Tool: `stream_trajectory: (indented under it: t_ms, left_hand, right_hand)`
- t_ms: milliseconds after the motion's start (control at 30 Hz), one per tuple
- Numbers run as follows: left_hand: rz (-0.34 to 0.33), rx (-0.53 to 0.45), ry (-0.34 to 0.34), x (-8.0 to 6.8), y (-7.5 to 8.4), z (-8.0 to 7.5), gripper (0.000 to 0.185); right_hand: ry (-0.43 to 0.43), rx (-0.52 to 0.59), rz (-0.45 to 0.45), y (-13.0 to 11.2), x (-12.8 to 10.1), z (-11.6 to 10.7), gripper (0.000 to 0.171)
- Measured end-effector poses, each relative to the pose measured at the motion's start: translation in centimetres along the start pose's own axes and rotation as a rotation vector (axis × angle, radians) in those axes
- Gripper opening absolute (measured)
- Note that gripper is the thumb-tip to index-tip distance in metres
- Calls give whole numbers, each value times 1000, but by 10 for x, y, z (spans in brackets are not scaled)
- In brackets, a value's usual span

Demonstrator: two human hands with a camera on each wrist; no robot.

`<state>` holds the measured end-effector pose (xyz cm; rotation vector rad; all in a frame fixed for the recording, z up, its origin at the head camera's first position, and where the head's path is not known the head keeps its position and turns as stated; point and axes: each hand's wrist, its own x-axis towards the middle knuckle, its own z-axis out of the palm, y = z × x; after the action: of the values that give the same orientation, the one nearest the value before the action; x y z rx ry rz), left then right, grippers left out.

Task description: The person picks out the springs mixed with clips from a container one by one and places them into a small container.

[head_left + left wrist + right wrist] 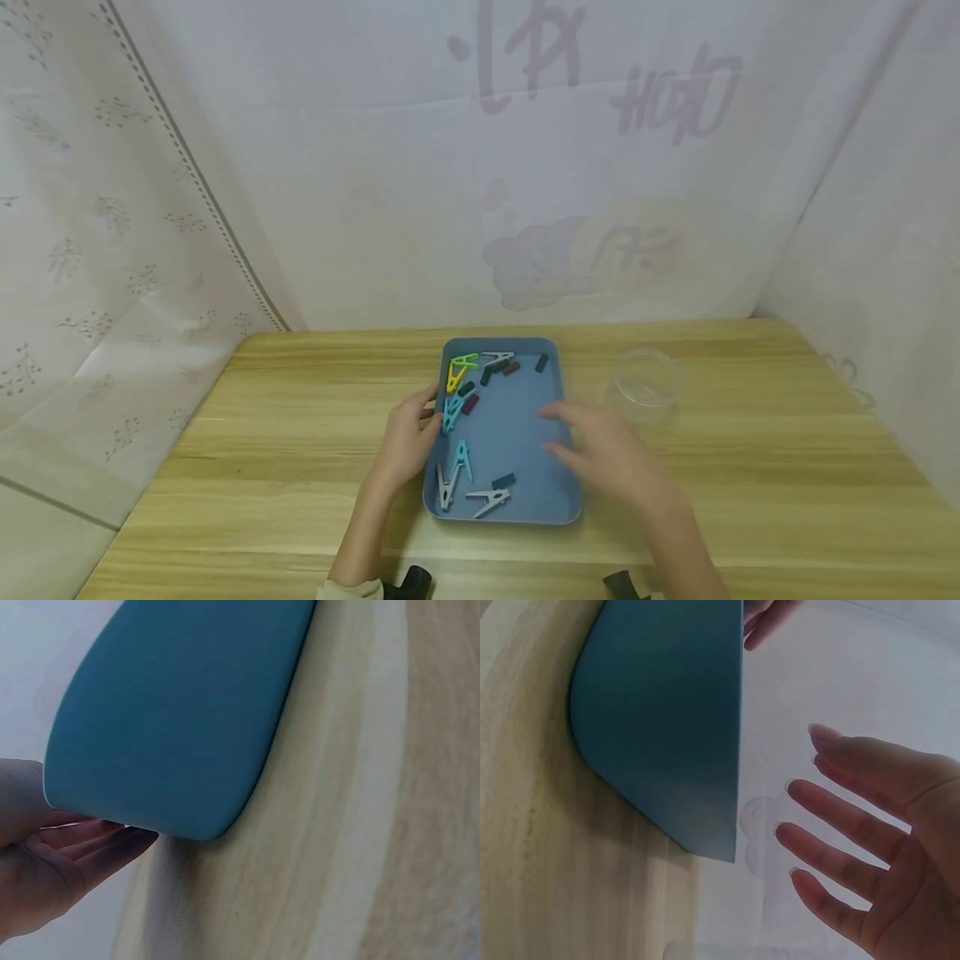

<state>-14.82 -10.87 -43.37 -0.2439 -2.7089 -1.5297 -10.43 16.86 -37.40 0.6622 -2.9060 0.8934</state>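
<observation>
A blue tray lies in the middle of a wooden table. Several clothespins lie in it: yellow, green, teal and white, with small dark pieces among them. My left hand rests at the tray's left rim. In the left wrist view its fingers lie straight against the tray's outer wall. My right hand hovers over the tray's right side with fingers spread and holds nothing. The right wrist view shows those spread fingers beside the tray's wall.
A clear plastic cup stands on the table just right of the tray. White patterned cloth hangs behind the table and along both sides. Bare wood shows to the left and far right.
</observation>
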Motion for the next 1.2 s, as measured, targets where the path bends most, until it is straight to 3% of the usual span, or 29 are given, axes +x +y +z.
stream_trajectory:
  t_ms: [467,867,1200]
  left_hand:
    - [-44,-40,4,1,-3,-2,44]
    - [-59,-52,-2,3,-2,-3,43]
    - [-64,-19,30,1,2,-4,42]
  right_hand:
    - [-91,163,-31,3,4,13,38]
    - [-157,188,-7,1,7,22,34]
    - [-187,147,-6,0,9,32,31]
